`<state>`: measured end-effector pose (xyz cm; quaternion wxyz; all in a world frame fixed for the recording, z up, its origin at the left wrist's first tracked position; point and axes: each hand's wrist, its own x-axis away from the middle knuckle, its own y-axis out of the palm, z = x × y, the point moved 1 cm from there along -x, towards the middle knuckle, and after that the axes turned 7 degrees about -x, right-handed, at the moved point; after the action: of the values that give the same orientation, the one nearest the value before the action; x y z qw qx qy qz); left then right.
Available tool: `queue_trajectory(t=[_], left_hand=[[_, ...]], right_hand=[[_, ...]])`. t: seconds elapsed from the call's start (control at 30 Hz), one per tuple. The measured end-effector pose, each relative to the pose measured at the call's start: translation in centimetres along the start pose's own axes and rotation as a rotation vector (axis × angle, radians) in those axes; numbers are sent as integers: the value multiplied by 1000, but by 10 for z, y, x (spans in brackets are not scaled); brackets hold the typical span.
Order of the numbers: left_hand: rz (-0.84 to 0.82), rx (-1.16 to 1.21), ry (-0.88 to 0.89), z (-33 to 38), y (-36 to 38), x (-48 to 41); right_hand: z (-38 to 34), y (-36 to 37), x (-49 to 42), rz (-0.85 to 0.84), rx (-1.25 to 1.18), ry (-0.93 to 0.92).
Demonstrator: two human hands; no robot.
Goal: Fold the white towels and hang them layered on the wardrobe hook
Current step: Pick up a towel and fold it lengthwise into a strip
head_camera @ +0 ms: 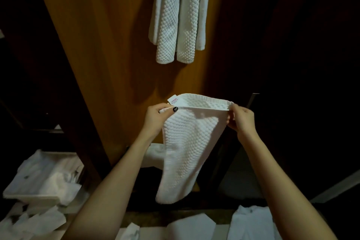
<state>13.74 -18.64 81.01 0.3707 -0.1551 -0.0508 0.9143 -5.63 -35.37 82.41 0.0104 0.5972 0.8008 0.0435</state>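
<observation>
I hold a white waffle-textured towel point(187, 142) up in front of the wooden wardrobe panel point(101, 48). My left hand point(157, 118) pinches its top left corner, beside a small white label point(173, 100). My right hand point(240, 118) pinches the top right corner. The towel is doubled over along its top edge and hangs down between my forearms. Higher up, two folded white towels point(179, 15) hang side by side against the panel; the hook itself lies out of view above the frame.
A white box point(31, 195) with crumpled white cloth and papers sits at lower left. More white cloths point(251, 224) lie at the bottom right and bottom middle. Another white towel point(153, 156) lies behind the held one. Dark wardrobe interior fills the right side.
</observation>
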Motion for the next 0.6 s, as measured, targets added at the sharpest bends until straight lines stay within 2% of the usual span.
queue_trajectory(t=[0.1,0.17,0.23,0.3,0.4,0.47,0.6], left_hand=[[-56,-21,29,10,2,-12],[-96,-45,58,18,2,-18],[-127,-66,95,26,-3,-24],[-153,-68,110,35,-16,-29],[-221,-84,126,49,-41,-32],[-256,-134,143,57,-56,-30],[-237,-109,131,69,-87,-18]], right_hand=[[14,-10,-4,-1,294,-91],[22,-8,-4,-154,403,-148],[29,-6,-2,-358,433,-226],[29,-4,-3,-483,494,-298],[15,15,-8,-586,616,-366],[1,40,-9,-642,614,-408],[-24,95,-13,-743,620,-449]])
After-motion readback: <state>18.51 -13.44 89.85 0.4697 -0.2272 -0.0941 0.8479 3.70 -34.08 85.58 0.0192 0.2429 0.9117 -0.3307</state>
